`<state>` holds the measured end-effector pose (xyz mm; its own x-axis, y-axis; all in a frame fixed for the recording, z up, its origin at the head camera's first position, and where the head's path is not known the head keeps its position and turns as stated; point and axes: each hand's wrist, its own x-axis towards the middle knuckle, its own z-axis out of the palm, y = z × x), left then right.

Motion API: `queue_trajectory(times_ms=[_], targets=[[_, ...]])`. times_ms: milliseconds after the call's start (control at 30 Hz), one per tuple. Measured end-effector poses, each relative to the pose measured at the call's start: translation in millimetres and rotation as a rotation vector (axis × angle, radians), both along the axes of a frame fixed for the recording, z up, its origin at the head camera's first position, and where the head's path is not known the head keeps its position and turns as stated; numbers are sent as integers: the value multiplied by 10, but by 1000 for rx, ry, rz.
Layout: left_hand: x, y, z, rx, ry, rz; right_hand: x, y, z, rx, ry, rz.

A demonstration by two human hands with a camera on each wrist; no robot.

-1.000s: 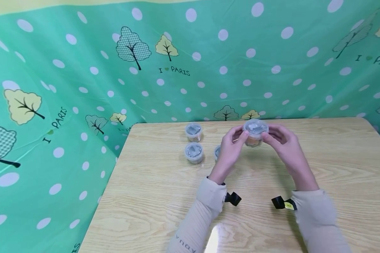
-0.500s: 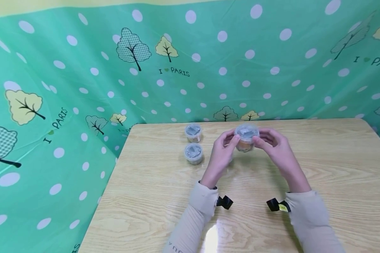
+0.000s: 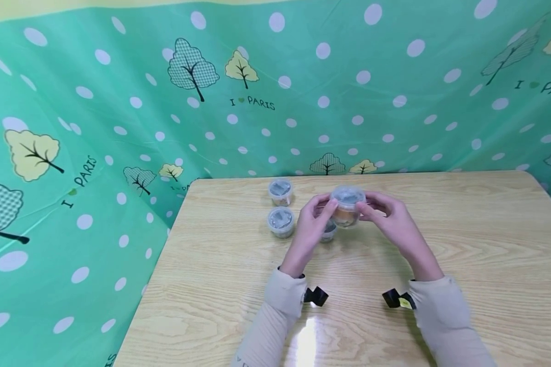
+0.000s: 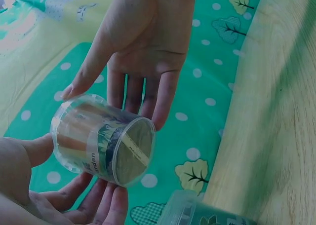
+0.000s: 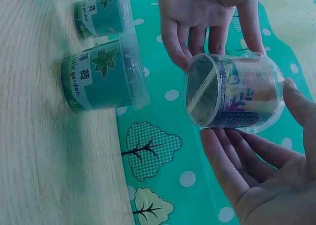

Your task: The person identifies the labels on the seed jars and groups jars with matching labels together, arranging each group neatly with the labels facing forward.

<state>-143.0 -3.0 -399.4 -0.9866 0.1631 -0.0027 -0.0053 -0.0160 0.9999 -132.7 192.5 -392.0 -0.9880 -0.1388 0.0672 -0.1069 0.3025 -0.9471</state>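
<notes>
A clear round plastic tub [image 3: 347, 206] with a pale lid hangs upright in the air between my hands. It has a printed label and something orange-brown inside. My left hand [image 3: 308, 224] grips its left side, thumb near the lid's rim. On the other side my right hand [image 3: 392, 218] holds it with thumb and fingers. In the right wrist view, the held tub's clear base [image 5: 203, 94] shows a pale strip inside. A similar lidded tub [image 3: 328, 232] on the table is partly hidden by my left hand and the held tub.
Two more lidded tubs, one at the back [image 3: 280, 192] and one nearer [image 3: 281, 222], stand left of my hands on the wooden table [image 3: 211, 285]. A green tub [image 5: 98, 74] with a "little garden" label shows in the right wrist view. Green patterned cloth [image 3: 257, 122] hangs behind the table.
Both hands have carried the tub leftward and a little nearer to me. The table tub beside my left hand, nearly covered half a second ago, shows more now.
</notes>
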Motion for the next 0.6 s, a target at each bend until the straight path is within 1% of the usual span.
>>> queue_trajectory(times_ms=[200, 433, 533, 600], targets=[[31, -50, 11, 36, -15, -17, 0, -30, 18, 32, 7, 14], [46, -93, 12, 24, -15, -6, 9, -69, 15, 58, 20, 19], [42, -102, 6, 27, -13, -5, 10, -84, 12, 46, 3, 16], [42, -107, 0, 29, -11, -5, 11, -92, 11, 20, -17, 25]])
